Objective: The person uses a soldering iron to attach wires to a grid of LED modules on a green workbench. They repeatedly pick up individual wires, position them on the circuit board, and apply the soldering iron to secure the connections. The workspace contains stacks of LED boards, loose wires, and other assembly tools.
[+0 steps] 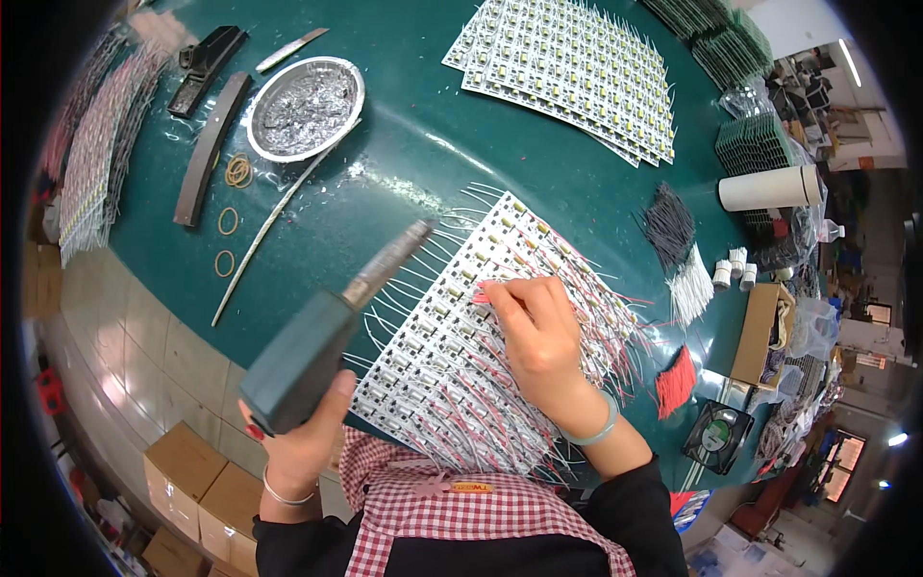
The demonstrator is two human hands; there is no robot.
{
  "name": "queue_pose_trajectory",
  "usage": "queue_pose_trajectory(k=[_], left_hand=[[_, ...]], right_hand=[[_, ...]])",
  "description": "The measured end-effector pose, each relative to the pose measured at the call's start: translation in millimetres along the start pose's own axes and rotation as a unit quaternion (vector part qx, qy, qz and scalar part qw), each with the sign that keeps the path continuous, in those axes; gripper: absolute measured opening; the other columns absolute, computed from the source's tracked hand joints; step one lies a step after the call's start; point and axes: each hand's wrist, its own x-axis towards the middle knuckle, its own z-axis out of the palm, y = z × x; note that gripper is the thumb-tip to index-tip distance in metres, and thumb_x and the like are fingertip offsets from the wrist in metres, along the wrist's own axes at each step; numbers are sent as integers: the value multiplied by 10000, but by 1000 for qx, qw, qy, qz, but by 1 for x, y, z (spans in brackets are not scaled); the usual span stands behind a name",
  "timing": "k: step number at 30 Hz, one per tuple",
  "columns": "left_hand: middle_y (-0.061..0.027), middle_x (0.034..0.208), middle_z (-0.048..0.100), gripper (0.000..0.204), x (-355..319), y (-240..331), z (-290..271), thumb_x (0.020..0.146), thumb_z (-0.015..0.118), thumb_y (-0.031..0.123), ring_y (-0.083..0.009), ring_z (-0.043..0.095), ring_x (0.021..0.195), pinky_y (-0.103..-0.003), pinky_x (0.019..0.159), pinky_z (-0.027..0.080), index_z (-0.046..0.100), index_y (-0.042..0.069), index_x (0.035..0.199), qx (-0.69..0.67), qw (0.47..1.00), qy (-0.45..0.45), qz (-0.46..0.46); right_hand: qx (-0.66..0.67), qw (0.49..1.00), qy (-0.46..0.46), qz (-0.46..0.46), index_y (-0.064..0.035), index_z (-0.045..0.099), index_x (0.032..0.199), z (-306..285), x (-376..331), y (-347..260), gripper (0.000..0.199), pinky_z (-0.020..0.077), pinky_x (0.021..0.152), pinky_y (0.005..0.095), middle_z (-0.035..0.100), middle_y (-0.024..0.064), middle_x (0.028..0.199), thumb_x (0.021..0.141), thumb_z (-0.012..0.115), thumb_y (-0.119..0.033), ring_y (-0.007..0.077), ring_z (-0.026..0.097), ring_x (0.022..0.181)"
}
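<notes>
My left hand [298, 438] grips a grey soldering iron [332, 327] by its thick handle, with the metal tip raised over the left edge of a white circuit panel [452, 356]. This panel lies on the green table and carries rows of small parts with red and white wires. My right hand [538, 332] rests on the panel's middle, with a short red wire [481, 296] pinched at its fingertips against the board. A bangle is on each wrist.
A round foil tray [306, 106] of solder dross, rubber bands [231, 216] and dark bars [207, 144] lie at the far left. More white panels [577, 67] are stacked at the back. Black, white and red wire bundles [673, 250] lie to the right. Cardboard boxes [192, 481] sit on the floor.
</notes>
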Motion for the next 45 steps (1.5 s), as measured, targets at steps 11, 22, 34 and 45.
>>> queue_pose_trajectory(k=[11,22,34,45], left_hand=[[-78,833,720,231,-5,-1,10,748,778,35,-124,650,713,-269,664,520,711,-45,953,-7,999,-34,25],[-83,851,712,208,-5,6,14,766,757,17,-114,647,738,-252,664,514,698,-57,951,-15,996,-85,8],[-112,828,665,175,-2,-4,16,763,734,-26,-160,620,694,-272,617,479,674,-62,924,63,978,-150,127],[-99,742,619,140,-3,-5,22,756,742,-16,-158,578,623,-278,571,447,644,-46,852,41,987,-130,82]], right_hand=[[17,1000,-22,-2,29,662,1040,7,0,2,361,525,693,365,659,143,1030,686,657,95,288,611,843],[26,999,-2,30,17,667,1051,11,-6,0,372,498,636,348,627,122,925,691,669,106,274,596,793],[-11,1000,-6,3,37,651,1047,8,-3,-2,320,489,640,340,580,107,918,727,664,39,250,564,773],[-9,999,-28,13,48,650,1072,8,-4,-3,351,501,662,347,574,119,942,721,651,42,262,571,802]])
